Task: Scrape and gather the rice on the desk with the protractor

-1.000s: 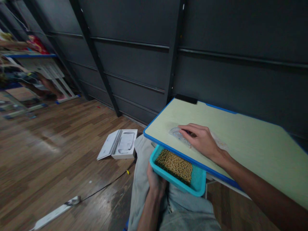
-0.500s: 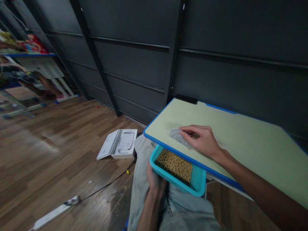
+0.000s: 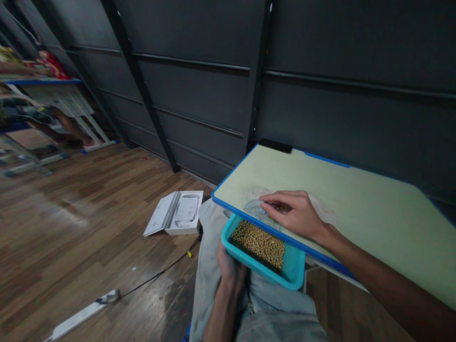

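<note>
Pinched in my right hand (image 3: 297, 213) is a clear plastic protractor (image 3: 253, 207), held low over the pale green tabletop (image 3: 374, 223) close to its blue front edge. My fingers cover part of it. Beneath that edge, my left hand (image 3: 231, 268) grips a turquoise plastic tray (image 3: 295, 270) from below and the left side, over my lap. Yellowish soybeans (image 3: 260, 242) fill much of the tray, with its right end bare. Whitish smudges (image 3: 322, 209) mark the tabletop around my right hand.
A black flat object (image 3: 275, 146) rests at the table's far left corner. An open white box (image 3: 183, 213) stands on the wooden floor, left of my leg. A white power strip (image 3: 85, 313) with a black cable lies further left. Beyond, a person's legs (image 3: 71, 126) show under another desk.
My right hand has moved slightly left and toward the front edge with the protractor, baring more of the whitish smudges. My left hand and the tray stay about where they were.
</note>
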Demonstrator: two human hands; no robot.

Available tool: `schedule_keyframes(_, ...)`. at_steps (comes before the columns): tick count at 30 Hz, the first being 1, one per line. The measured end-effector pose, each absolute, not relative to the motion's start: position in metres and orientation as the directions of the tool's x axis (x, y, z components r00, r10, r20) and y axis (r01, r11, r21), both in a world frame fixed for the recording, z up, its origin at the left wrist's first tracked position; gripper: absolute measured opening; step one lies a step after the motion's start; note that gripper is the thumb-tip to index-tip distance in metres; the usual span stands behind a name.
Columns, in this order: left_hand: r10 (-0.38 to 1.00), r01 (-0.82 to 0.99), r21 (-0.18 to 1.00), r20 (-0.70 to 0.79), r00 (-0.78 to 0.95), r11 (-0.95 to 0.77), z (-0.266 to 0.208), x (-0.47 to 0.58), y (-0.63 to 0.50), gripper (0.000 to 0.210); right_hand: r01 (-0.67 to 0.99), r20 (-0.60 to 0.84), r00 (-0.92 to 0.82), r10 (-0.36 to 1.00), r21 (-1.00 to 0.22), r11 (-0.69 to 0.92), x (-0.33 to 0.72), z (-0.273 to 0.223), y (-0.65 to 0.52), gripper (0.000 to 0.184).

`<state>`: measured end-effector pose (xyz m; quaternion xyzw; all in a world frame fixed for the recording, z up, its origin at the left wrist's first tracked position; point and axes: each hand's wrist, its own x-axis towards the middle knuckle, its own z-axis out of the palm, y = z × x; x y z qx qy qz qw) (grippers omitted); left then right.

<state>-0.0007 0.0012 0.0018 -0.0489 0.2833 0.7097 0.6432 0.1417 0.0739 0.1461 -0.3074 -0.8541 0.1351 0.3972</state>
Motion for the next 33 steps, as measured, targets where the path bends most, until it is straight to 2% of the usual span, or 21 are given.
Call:
schedule_keyframes(4, 0.893, -0.942, 0.334, -0.422, -0.155, -0.006, -0.001, -0.001, 0.001, 0.038, 0.428, 0.588, -0.472, 0.657, -0.498, 0.754, 0.147, 0.156, 0.079, 0.016)
schedule_keyframes(9, 0.836, -0.933, 0.358, -0.500, -0.225, -0.038, -0.014, 0.003, 0.000, 0.030, 0.541, 0.620, -0.328, 0.713, -0.496, 0.679, 0.178, 0.176, 0.098, 0.015)
schedule_keyframes(13, 0.846, -0.940, 0.338, -0.512, -0.146, 0.042, -0.021, 0.009, -0.004, 0.026, 0.644, 0.626, -0.250, 0.739, -0.462, 0.610, 0.225, 0.178, 0.105, 0.016)
schedule_keyframes(19, 0.870, -0.944, 0.303, -0.491, -0.039, 0.129, -0.015, 0.021, -0.012, 0.027, 0.710, 0.521, -0.114, 0.846, -0.553, 0.436, 0.279, 0.166, 0.102, 0.021)
schedule_keyframes(23, 0.856, -0.932, 0.304, -0.517, 0.012, 0.197, -0.012, 0.022, -0.014, 0.033, 0.690, 0.471, -0.125, 0.873, -0.591, 0.418, 0.286, 0.160, 0.102, 0.025)
schedule_keyframes(26, 0.836, -0.916, 0.354, -0.548, -0.038, 0.191, -0.010, 0.016, -0.014, 0.033, 0.663, 0.433, -0.159, 0.887, -0.619, 0.421, 0.288, 0.158, 0.107, 0.030)
schedule_keyframes(33, 0.833, -0.865, 0.453, -0.548, -0.079, 0.216, -0.012, 0.009, -0.014, 0.032, 0.755, 0.410, -0.202, 0.889, -0.513, 0.408, 0.306, 0.161, 0.120, 0.023)
